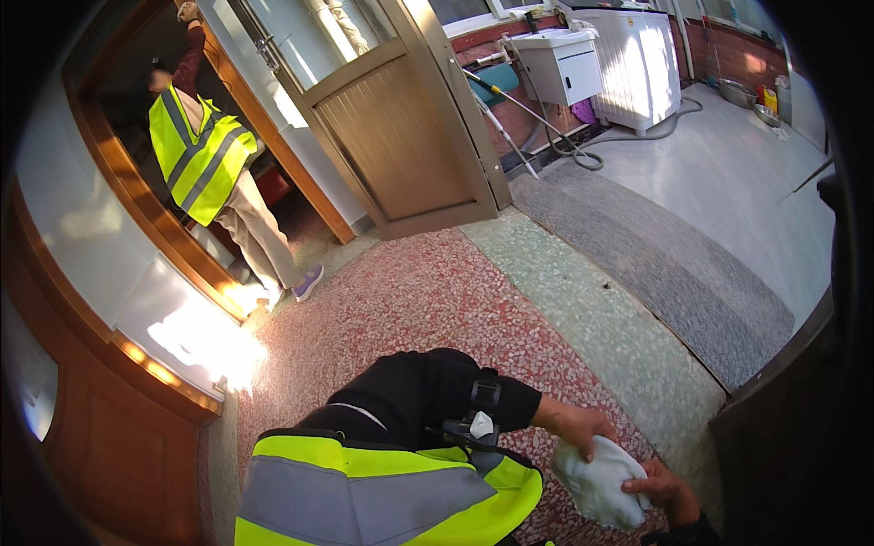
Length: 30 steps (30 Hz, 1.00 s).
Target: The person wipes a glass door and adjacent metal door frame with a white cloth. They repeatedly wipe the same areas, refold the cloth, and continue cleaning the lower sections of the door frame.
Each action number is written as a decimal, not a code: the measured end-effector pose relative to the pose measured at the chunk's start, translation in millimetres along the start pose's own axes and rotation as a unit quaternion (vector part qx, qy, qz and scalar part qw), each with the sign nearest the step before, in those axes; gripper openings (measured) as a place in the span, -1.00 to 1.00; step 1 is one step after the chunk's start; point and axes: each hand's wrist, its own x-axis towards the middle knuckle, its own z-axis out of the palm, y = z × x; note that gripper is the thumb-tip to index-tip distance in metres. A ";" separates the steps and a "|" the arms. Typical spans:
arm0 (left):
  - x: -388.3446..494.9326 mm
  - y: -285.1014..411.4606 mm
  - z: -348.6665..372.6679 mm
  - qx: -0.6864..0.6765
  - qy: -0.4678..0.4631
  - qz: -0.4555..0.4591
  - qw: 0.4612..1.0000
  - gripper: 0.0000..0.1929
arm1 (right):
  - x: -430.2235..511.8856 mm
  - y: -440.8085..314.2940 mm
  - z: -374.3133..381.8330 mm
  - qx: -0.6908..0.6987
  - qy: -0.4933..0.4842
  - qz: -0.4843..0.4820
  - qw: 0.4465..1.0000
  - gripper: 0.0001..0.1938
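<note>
A white cloth [595, 481], loosely folded, hangs between my two hands at the lower right. My left hand [580, 426] grips its upper edge, thumb lying over the fabric. On the cloth's right side, my right hand [664, 486] pinches it between thumb and fingers. Part of that hand's fingers is hidden behind the cloth. Below it lies red speckled terrazzo floor [403, 293]. My left arm, in a black sleeve with a buckled strap [486, 392], crosses above my reflective vest [410, 498].
Another person [205, 157] in a reflective vest stands in a doorway at left, one arm raised to the frame. A brown door [403, 136] stands open at the top. Beyond the grey mat [655, 259] are a washbasin cabinet [563, 68], a white appliance [635, 68] and a hose [655, 138].
</note>
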 end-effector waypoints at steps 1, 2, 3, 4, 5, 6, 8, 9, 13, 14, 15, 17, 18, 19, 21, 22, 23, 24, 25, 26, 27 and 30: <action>-0.7 0.7 -0.8 -0.004 -0.006 0.009 1.000 -0.52 | -0.5 -1.2 -0.1 0.004 0.002 -0.021 1.000 -0.71; -1.1 1.7 -1.3 -0.002 -0.008 0.011 1.000 -0.52 | -0.9 -2.4 0.5 0.009 0.003 -0.043 0.999 -0.70; -1.9 2.6 -1.8 0.000 -0.009 0.013 1.000 -0.52 | -1.1 -3.6 0.8 0.018 -0.005 -0.062 0.998 -0.68; -1.5 3.7 -2.4 -0.028 -0.020 0.008 0.999 -0.52 | -2.2 -4.5 0.4 0.007 0.012 -0.071 0.997 -0.65; -2.0 4.2 -3.3 -0.030 -0.020 -0.006 0.999 -0.52 | -2.6 -5.2 -0.4 0.000 0.021 -0.075 0.997 -0.62; -1.4 4.2 -4.3 -0.032 -0.022 -0.019 0.999 -0.52 | -2.9 -4.9 -1.3 -0.005 0.032 -0.082 0.996 -0.58; -0.4 2.2 -6.4 -0.017 -0.021 -0.021 0.999 -0.53 | -2.6 -2.1 -4.2 0.008 0.027 -0.070 0.997 -0.56; 0.1 0.1 -7.6 -0.002 -0.018 -0.011 1.000 -0.54 | -1.9 -0.3 -6.3 0.022 0.008 -0.073 0.997 -0.55; 2.7 -11.1 -13.9 0.260 0.044 0.049 0.963 -0.61 | 3.4 6.7 -11.5 0.025 0.019 -0.065 0.997 -0.56; 3.0 -14.2 -13.5 0.325 0.087 0.068 0.939 -0.59 | 3.3 6.9 -12.1 0.030 0.023 -0.071 0.997 -0.59; 2.5 -16.3 -15.3 0.335 0.117 0.072 0.932 -0.56 | 4.6 6.5 -12.1 0.036 0.026 -0.077 0.996 -0.62; 1.7 -19.5 -16.6 0.353 0.167 0.086 0.917 -0.50 | 4.2 6.2 -12.2 -0.034 0.055 -0.095 0.993 -0.64; 0.9 -20.1 -17.0 0.376 0.179 0.083 0.905 -0.41 | 4.1 7.2 -12.4 -0.082 0.071 -0.107 0.988 -0.67; -0.7 -20.0 -18.0 0.383 0.177 0.091 0.902 -0.41 | 4.5 8.3 -13.7 -0.129 0.087 -0.120 0.981 -0.69; -3.2 -19.5 -16.5 0.391 0.177 0.109 0.897 -0.40 | 9.8 14.8 -18.0 -0.045 0.104 -0.084 0.990 -0.72; -4.7 -18.9 -15.7 0.392 0.178 0.111 0.896 -0.40 | 13.6 20.1 -20.9 -0.002 0.113 -0.065 0.991 -0.73; -6.2 -18.3 -14.5 0.393 0.180 0.112 0.895 -0.40 | 18.1 26.2 -24.6 -0.094 0.109 -0.132 0.981 -0.73; -7.0 -17.5 -14.2 0.393 0.178 0.115 0.895 -0.41 | 22.1 32.0 -29.5 -0.185 0.105 -0.197 0.957 -0.73; -7.9 -17.0 -13.9 0.396 0.184 0.110 0.893 -0.41 | 26.2 37.9 -34.1 -0.274 0.099 -0.260 0.921 -0.73; -7.9 -16.6 -13.3 0.398 0.187 0.106 0.892 -0.42 | 28.7 42.2 -38.9 -0.358 0.092 -0.319 0.873 -0.73; -7.6 -16.6 -13.2 0.397 0.190 0.100 0.892 -0.43 | 30.1 45.5 -42.5 -0.438 0.084 -0.375 0.813 -0.73; -6.8 -18.7 -13.1 0.408 0.188 0.091 0.889 -0.46 | 27.4 48.3 -44.6 -0.470 0.068 -0.436 0.765 -0.72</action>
